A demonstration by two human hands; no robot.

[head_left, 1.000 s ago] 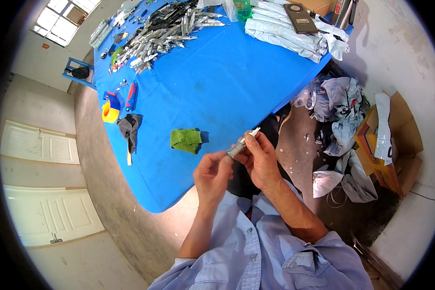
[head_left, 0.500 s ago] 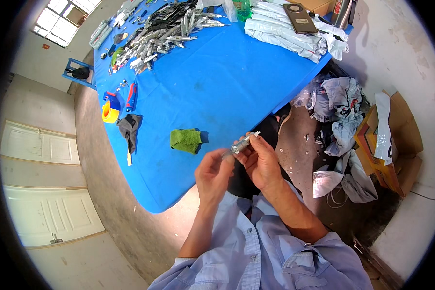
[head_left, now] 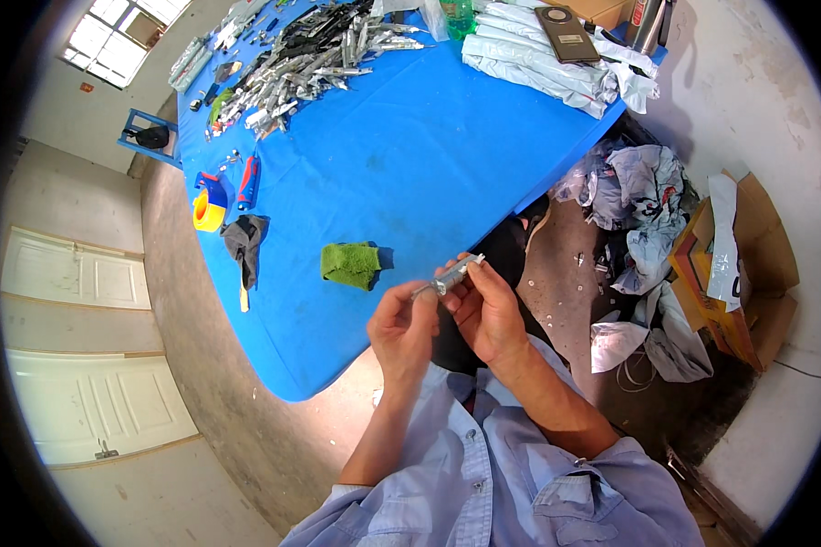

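Observation:
Between my two hands is a small silver cylindrical metal part with a whitish tip, tilted up to the right, just off the blue table's near edge. My right hand is closed around its upper end, thumb on top and fingers beneath. At the lower end my left hand makes a pinch with thumb and forefinger; a thin greyish bit shows there, too small to name. Beyond my hands on the blue cloth lies a folded green cloth.
To the left lie a dark grey cloth, a roll of yellow tape and a red-and-blue tool. Farther back is a heap of silver metal parts. White plastic packages are at the far right; an opened cardboard box stands on the floor.
The metal part has tipped slightly lower and moved a little left with my right fingers. My left hand stays at its lower end, fingers slightly shifted.

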